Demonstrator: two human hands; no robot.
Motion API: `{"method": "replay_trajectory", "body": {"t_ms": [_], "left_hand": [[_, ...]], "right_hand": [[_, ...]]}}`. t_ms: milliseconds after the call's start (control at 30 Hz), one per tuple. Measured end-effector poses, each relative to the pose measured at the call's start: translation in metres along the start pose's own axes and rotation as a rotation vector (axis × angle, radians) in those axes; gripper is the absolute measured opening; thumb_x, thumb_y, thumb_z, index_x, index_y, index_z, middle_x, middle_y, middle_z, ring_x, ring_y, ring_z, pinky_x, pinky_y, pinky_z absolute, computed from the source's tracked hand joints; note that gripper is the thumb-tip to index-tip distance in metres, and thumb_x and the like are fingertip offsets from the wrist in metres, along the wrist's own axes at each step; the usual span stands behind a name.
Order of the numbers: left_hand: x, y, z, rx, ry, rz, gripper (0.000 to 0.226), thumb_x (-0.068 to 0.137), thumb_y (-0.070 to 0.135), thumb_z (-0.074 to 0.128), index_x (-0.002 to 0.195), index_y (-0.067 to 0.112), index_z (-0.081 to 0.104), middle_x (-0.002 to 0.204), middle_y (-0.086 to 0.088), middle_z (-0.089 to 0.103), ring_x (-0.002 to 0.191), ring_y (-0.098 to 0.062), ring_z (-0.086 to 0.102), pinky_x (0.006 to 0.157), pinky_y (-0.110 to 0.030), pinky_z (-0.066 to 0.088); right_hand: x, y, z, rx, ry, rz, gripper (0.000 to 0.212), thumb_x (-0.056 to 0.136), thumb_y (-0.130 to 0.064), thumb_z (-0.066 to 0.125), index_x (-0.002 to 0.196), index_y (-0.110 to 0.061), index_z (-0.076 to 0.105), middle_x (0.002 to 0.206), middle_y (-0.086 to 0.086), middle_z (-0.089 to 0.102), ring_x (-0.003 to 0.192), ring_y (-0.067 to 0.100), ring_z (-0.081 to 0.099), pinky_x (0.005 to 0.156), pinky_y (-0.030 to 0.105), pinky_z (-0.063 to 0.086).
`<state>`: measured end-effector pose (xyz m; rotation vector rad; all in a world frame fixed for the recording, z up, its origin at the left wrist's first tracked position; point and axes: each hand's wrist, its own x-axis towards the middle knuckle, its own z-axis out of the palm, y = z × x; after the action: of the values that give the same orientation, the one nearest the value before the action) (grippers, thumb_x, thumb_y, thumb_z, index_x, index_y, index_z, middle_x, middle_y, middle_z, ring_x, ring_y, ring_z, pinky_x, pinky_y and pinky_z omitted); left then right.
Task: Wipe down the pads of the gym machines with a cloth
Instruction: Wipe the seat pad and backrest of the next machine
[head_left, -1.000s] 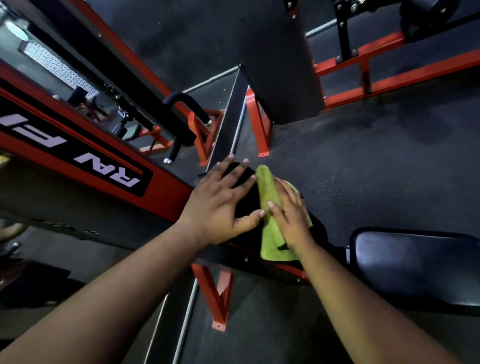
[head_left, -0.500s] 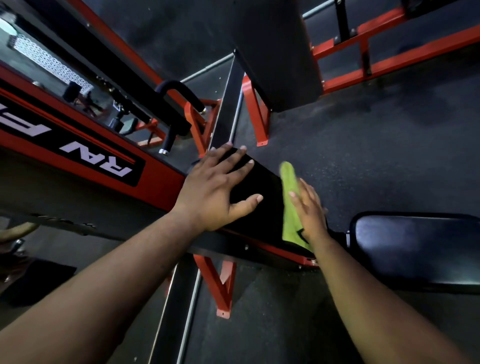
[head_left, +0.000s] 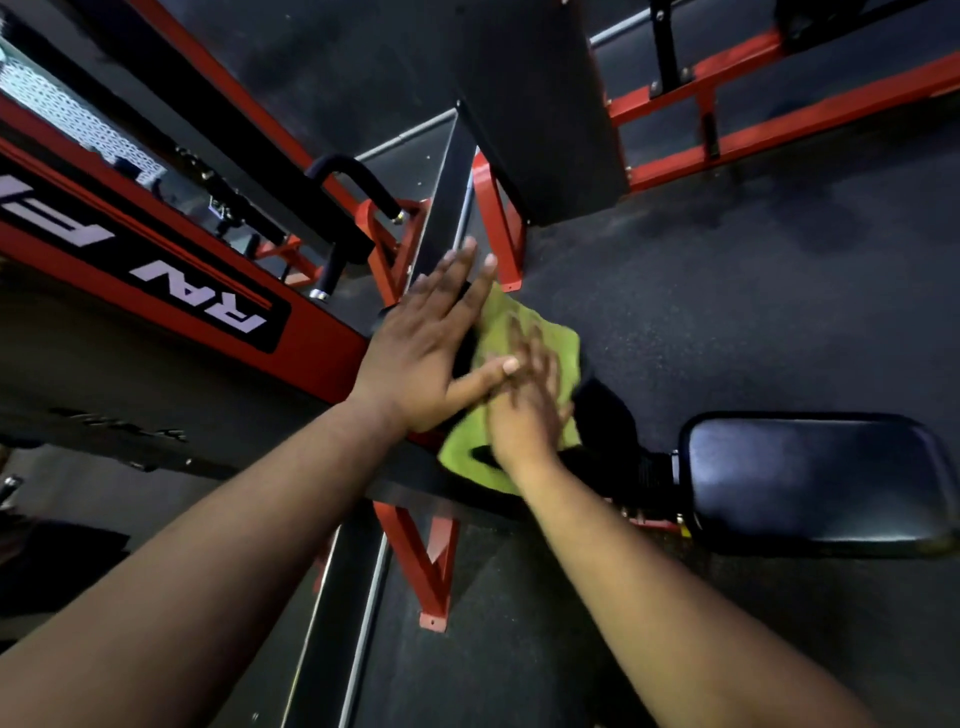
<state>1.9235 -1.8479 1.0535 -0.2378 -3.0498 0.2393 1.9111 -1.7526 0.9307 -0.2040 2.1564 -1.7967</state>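
**Inspector:** Take the small black pad (head_left: 605, 415) on the red machine frame (head_left: 322, 338) as the landmark. Where is the cloth?

**Assistant:** The green cloth (head_left: 540, 338) lies spread over the pad's top, covering most of its near and middle part. The right hand (head_left: 530, 410) presses on it from above, fingers straight and somewhat spread, though blurred, so I cannot tell whether any edge is pinched.

**Inspector:** And the left hand?

**Assistant:** The left hand (head_left: 431, 353) lies flat on the pad's left side, against the frame, fingers straight and close together, holding nothing. Its thumb touches or overlaps the right hand over the cloth.

**Inspector:** The relation that matters?

**Assistant:** The pad's long axis runs from its far end, near the red floor bracket (head_left: 498, 234), towards the larger seat pad (head_left: 810, 478) just beyond its near right end. Uncovered black surface shows right of the cloth, towards that seat pad. The right hand is the nearer one to it.

**Inspector:** Judgement?

**Assistant:** Wiping of this pad appears under way. The next stroke likely runs along that axis, cloth under the right hand, left hand bracing. The seat pad appears untouched by the cloth.
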Motion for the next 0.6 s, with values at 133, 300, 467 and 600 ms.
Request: {"method": "replay_trajectory", "body": {"t_ms": [133,300,467,600], "left_hand": [[-0.002,-0.002,-0.001,-0.006,0.004,0.037,0.084,0.098,0.065,0.033,0.164,0.018,0.013,0.172,-0.01,0.006,0.159,-0.025,0.01,0.123,-0.054,0.024],[0.001,0.0,-0.002,0.095,-0.048,0.051,0.069,0.096,0.06,0.038,0.154,0.023,0.045,0.167,-0.008,0.028,0.155,-0.03,0.025,0.121,-0.056,0.027],[0.003,-0.001,-0.004,0.11,-0.113,0.053,0.059,0.092,0.055,0.037,0.133,0.026,0.068,0.155,0.0,0.05,0.153,-0.03,0.03,0.124,-0.055,0.021],[0.004,0.0,-0.002,0.113,-0.104,0.031,0.058,0.091,0.056,0.038,0.128,0.026,0.072,0.153,0.002,0.053,0.152,-0.027,0.031,0.124,-0.053,0.022]], "right_hand": [[-0.016,0.006,-0.002,-0.086,0.033,-0.326,0.069,0.094,-0.065,0.028,0.158,-0.052,0.007,0.17,-0.019,0.003,0.158,0.014,0.0,0.116,0.062,0.017],[-0.008,0.131,-0.008,-0.093,0.072,-0.247,0.08,0.092,-0.081,0.019,0.16,-0.04,0.023,0.17,-0.005,0.019,0.156,0.023,0.018,0.114,0.063,0.028],[0.004,0.218,-0.023,0.019,0.007,0.216,0.088,0.081,-0.086,0.025,0.157,-0.042,0.017,0.171,0.001,0.015,0.157,0.02,0.008,0.124,0.058,0.011],[0.038,0.244,-0.031,-0.048,-0.096,0.173,0.118,0.07,-0.1,0.011,0.157,-0.023,0.027,0.168,0.003,0.016,0.157,0.025,0.008,0.127,0.046,0.006]]}}
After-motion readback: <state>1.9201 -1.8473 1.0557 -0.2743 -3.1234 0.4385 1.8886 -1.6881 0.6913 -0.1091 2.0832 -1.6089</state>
